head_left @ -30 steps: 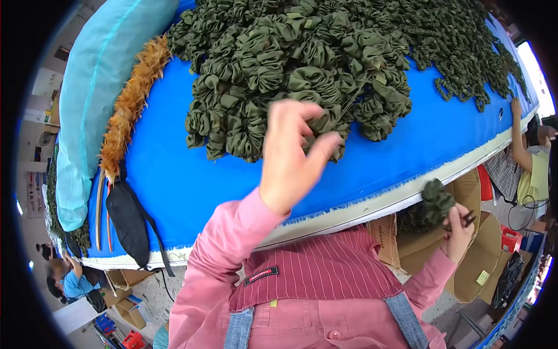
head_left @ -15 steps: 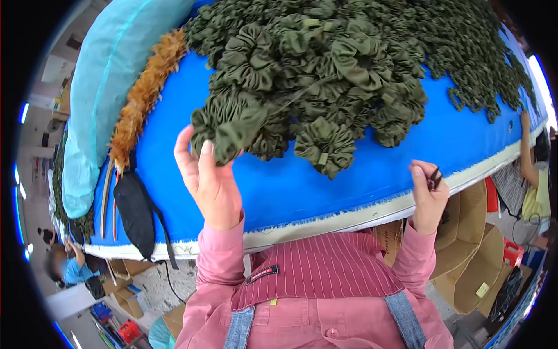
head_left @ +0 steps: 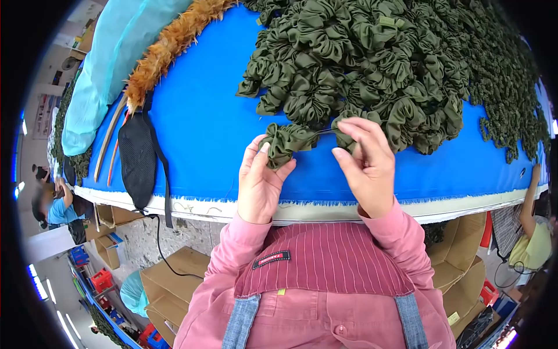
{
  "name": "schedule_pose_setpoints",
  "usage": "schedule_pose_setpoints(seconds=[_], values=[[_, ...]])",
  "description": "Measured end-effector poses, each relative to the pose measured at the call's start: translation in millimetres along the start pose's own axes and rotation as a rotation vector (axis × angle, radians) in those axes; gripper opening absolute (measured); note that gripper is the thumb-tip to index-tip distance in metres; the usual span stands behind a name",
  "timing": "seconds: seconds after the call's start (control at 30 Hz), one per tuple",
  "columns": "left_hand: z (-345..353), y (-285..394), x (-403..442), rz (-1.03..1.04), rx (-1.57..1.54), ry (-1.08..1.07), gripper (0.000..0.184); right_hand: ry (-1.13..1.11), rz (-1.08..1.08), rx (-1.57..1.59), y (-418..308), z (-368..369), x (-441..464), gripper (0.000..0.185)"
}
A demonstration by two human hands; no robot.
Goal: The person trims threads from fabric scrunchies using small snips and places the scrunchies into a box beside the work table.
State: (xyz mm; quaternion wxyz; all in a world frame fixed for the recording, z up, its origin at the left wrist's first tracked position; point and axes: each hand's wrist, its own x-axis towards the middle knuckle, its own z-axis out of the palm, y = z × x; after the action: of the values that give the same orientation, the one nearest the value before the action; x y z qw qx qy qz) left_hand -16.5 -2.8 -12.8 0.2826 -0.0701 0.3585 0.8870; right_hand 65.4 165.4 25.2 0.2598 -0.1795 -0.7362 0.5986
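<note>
My left hand (head_left: 260, 181) pinches a dark green fabric scrunchie (head_left: 286, 143) between thumb and fingers, just above the blue table cover. To its right, my right hand (head_left: 372, 166) is curled, with thumb and forefinger held apart. A thin greyish strand or blade (head_left: 325, 131) spans from the scrunchie to the right fingertips; which of the two it is, I cannot tell. Whatever sits inside the right palm is hidden by the fingers. Just beyond both hands lies a heap of gathered green scrunchies (head_left: 325, 35), some touching the area behind the right fingers.
Strings of small twisted green pieces (head_left: 505, 99) cover the far right of the blue cover (head_left: 203, 99). At left lie a black pouch (head_left: 138, 163), an orange feather duster (head_left: 160, 55) and a teal bag (head_left: 110, 70). Cardboard boxes (head_left: 174, 270) stand below; other people are at both sides.
My left hand has moved right with the scrunchie. My right hand has come up and left to meet it; the small dark item seen in it earlier is now hidden.
</note>
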Motion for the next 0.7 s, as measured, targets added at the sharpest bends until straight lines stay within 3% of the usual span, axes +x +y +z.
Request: schedule_pose_setpoints(seconds=[0.13,0.33,0.47,0.63,0.7], values=[[3,4,-3,-0.033,0.064,-0.017,0.035,-0.009,-0.313,-0.253,23,15,13,0.018],[9,3,-3,0.163,0.585,0.202,0.042,-0.113,-0.197,-0.167,23,9,14,0.012],[31,5,-1,0.846,1.457,-0.134,0.046,-0.141,-0.103,-0.139,19,7,14,0.009],[44,-25,13,0.912,1.552,-0.269,0.042,-0.120,-0.078,-0.092,17,6,14,0.007],[44,-34,15,0.851,1.472,-0.241,0.033,-0.109,-0.076,-0.081,15,6,15,0.007]])
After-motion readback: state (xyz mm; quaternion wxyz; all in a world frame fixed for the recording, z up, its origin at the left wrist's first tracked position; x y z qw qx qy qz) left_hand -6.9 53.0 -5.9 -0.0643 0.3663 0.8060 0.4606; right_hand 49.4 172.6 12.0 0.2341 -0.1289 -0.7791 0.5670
